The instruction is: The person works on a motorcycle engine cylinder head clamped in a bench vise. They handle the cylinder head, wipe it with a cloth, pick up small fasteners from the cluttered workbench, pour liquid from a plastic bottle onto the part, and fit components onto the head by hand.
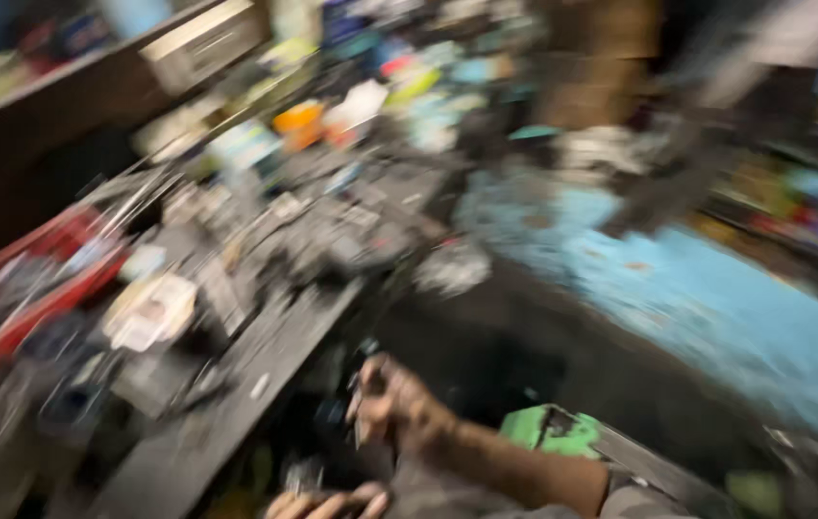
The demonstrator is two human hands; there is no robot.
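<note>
The picture is heavily motion-blurred. My right hand [391, 402] is raised low in the middle of the view, next to the edge of a dark, cluttered workbench [236, 384]. Its fingers are curled around something small and thin, possibly a metal part; the blur hides what it is. My left hand [327, 503] shows only as fingertips at the bottom edge, resting near a small greyish object [301, 475]. Whether it holds anything cannot be made out.
The workbench is heaped with grey metal parts, tools and scraps. A red tray [34, 279] stands at the left. Colourful packages crowd the shelves behind. A blue surface [716, 298] spreads to the right, and a green object [553, 432] lies beside my right forearm.
</note>
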